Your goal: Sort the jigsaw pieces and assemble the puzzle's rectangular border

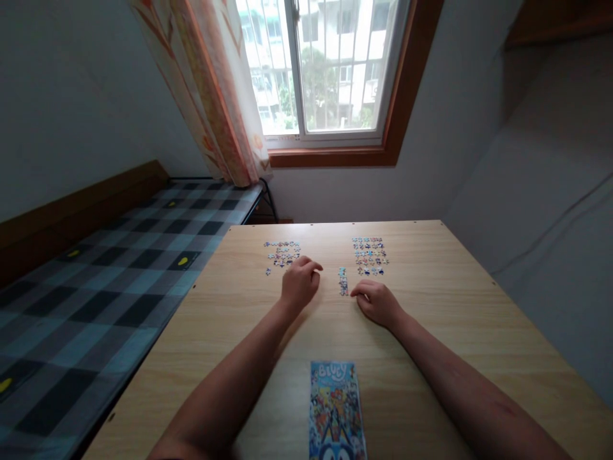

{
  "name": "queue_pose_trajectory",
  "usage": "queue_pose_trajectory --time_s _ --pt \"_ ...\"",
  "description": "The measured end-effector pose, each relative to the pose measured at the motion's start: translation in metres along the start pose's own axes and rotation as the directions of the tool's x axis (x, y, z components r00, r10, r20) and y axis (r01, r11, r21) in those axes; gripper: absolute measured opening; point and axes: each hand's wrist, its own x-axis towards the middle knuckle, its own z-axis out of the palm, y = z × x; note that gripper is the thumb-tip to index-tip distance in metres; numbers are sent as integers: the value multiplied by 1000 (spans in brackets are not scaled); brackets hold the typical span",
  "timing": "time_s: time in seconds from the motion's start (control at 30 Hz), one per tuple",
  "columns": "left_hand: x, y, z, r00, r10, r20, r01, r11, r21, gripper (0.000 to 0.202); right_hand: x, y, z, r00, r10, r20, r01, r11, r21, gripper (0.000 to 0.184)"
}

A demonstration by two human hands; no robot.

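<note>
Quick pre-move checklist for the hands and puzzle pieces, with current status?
1. Middle piece column on the table, uncovered by hands: ok.
2. Its pieces fully interlocked: cannot tell, too small.
3. Right hand beside the column's near end: ok; whether it touches or holds a piece, cannot tell.
4. Left hand clear of the left piece group: not ok, it overlaps the group's edge in this view.
5. Right piece rows unobstructed: ok.
6. Printed picture wholly in frame: not ok, bottom cut off.
</note>
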Motion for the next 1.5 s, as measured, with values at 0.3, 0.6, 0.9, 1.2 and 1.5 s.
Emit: queue_pose_trajectory --time_s 0.3,0.6,0.9,1.2,1.5 --pt "79 -98 -31 948 -308 77 242 859 452 43 1 -2 1 1000 12 5 -12 999 40 29" --pt "95 -112 -4 889 -404 216 236 809 538 41 2 -4 1 1000 23 13 -24 997 75 30" --pt "116 -124 4 883 -413 223 250 817 520 41 3 -4 3 999 29 17 -30 997 67 30" --pt "133 -109 8 911 -305 277 147 868 474 40 3 -4 2 999 33 21 -35 998 61 30" --pt "105 -42 30 938 6 346 -145 914 379 31 5 -7 1 999 25 -25 -25 999 25 31"
